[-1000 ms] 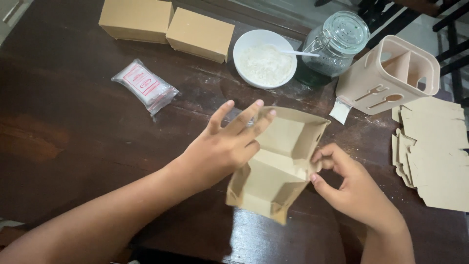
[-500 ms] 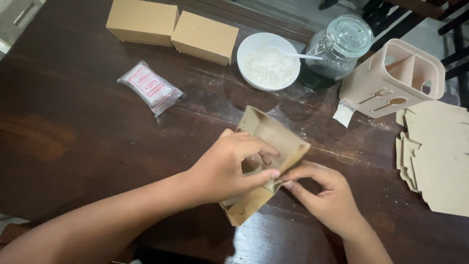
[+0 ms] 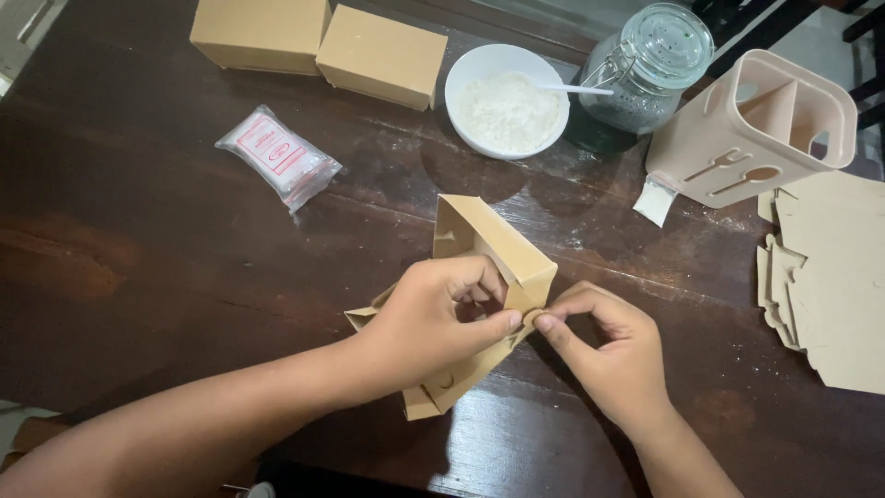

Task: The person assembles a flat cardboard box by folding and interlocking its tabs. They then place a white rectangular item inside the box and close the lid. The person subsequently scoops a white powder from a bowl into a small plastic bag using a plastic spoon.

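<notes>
A dark brown wooden table (image 3: 138,240), glossy and dusted with pale powder near the middle, fills the frame; a strip of light floor shows at the upper left corner and dark chair legs at the upper right.

At centre lies a tan cardboard box blank (image 3: 489,249), half folded: one panel stands up toward the top of the frame, while lower flaps splay out at the bottom centre. The left hand (image 3: 433,318) curls over its middle, fingers bent and closed on the card, thumb pressing the right edge. The right hand (image 3: 613,355) meets it just to the right, thumb and forefinger pinched together on a small tab at that same edge; whether the tab is already tucked in is hard to tell.

Against half a second ago, the box looks more closed up, and both hands sit slightly lower in the frame.

Along the top stand two finished cardboard boxes (image 3: 318,41), a white bowl of powder (image 3: 507,101), a glass jar (image 3: 645,74) and a beige cutlery holder (image 3: 756,129). A small clear packet (image 3: 277,157) lies at upper left, flat box blanks (image 3: 830,286) at right.
</notes>
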